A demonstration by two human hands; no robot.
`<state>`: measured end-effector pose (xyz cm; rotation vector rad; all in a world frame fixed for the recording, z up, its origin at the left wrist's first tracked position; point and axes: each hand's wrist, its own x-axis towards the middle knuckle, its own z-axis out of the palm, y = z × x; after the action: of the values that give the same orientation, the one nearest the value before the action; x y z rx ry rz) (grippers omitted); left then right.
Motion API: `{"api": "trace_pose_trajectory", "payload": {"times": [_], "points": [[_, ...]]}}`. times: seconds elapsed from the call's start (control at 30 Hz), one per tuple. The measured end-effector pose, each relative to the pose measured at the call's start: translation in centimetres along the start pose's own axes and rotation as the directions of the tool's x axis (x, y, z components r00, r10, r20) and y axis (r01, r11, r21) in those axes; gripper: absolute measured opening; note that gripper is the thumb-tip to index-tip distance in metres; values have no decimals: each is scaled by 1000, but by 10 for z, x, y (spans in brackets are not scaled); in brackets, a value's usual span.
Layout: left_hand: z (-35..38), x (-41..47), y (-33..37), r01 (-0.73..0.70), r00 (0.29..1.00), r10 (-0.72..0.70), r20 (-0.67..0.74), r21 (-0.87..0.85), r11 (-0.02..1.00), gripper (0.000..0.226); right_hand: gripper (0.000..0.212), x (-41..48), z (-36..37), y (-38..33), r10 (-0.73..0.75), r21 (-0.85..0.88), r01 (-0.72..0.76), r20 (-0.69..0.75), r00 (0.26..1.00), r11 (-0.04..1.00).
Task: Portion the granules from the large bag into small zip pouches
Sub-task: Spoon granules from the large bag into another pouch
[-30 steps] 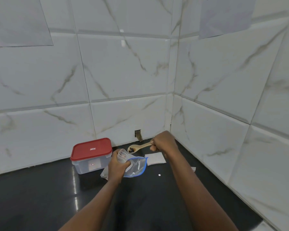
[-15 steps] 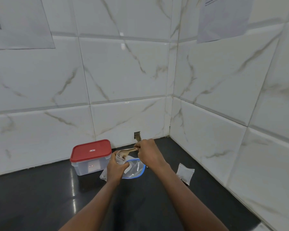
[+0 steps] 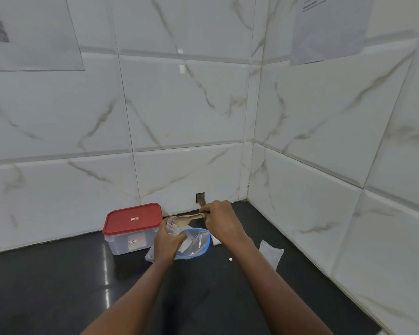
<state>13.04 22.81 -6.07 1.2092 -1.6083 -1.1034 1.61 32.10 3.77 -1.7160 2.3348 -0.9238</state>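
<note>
Two bare forearms reach in from the near edge of the glossy black counter (image 3: 58, 298) toward its back right corner. Toward the counter's right edge a small clear zip pouch (image 3: 271, 256) lies flat and apart from both hands, with a tiny white speck (image 3: 230, 259) just to its left. Further in, the left hand (image 3: 168, 243) curls its fingers round a second small clear pouch (image 3: 173, 226) and holds it upright with the mouth gaping. Just right of that hand the large clear bag with a blue zip edge (image 3: 198, 243) lies slumped on the counter between the two wrists. The right hand (image 3: 221, 222) pinches the handle end of a pale wooden spoon (image 3: 188, 218). The spoon's long axis runs nearly level from right to left, and its bowl sits at the held pouch's mouth, so tipping it should drop the load straight in. No granules can be made out in the bowl. Left of the hands, near the counter's back edge, stands a clear plastic box with a red lid (image 3: 133, 216). It has small labels on the lid and front, too small to read. On the tiled walls beyond hang a left sheet (image 3: 32, 32) with a blurred dark block and a right sheet (image 3: 329, 27) of illegible print.
</note>
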Motion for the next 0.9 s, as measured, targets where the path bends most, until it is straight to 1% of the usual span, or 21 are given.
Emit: {"api": "trace_pose_trajectory", "payload": {"times": [0.07, 0.1, 0.2, 0.27, 0.37, 0.43, 0.5, 0.63, 0.77, 0.87, 0.9], "points": [[0, 6, -7, 12, 1000, -12, -1, -6, 1000, 50, 32, -2, -1, 2, 11, 41, -11, 0, 1000, 999], [-1, 9, -9, 15, 1000, -15, -4, -7, 1000, 50, 31, -2, -3, 4, 22, 65, -21, -27, 999, 998], [-6, 8, 0, -20, 1000, 20, 0, -12, 1000, 47, 27, -2, -12, 15, 153, 228, -126, -105, 983, 965], [-9, 8, 4, -20, 1000, 20, -7, -32, 999, 44, 26, -1, -18, 24, 231, 253, -197, -112, 967, 947], [-12, 9, 7, -32, 999, 32, -13, -22, 999, 41, 32, -5, -22, 32, 263, 179, -244, -89, 961, 953], [-12, 8, 8, -40, 999, 39, -18, -22, 999, 39, 37, -8, -15, 33, 252, 65, -249, -55, 966, 966], [-12, 7, 9, -39, 999, 39, -13, -32, 999, 38, 39, -10, 1, 33, 221, -37, -222, -27, 975, 974], [-14, 4, 9, -49, 999, 48, -11, -51, 997, 41, 38, -11, 48, 29, 136, -144, -126, 61, 989, 982], [-19, 0, 11, -70, 997, 69, -21, -66, 995, 39, 35, -3, 83, 17, 69, -163, -36, 199, 978, 986], [-25, -3, 12, -110, 994, 108, -32, -64, 992, 36, 32, 4, 98, 9, 77, -150, -34, 295, 952, 988], [-27, -4, 12, -124, 992, 122, -33, -65, 990, 36, 32, 7, 101, 9, 91, -155, -45, 307, 947, 987]]}}
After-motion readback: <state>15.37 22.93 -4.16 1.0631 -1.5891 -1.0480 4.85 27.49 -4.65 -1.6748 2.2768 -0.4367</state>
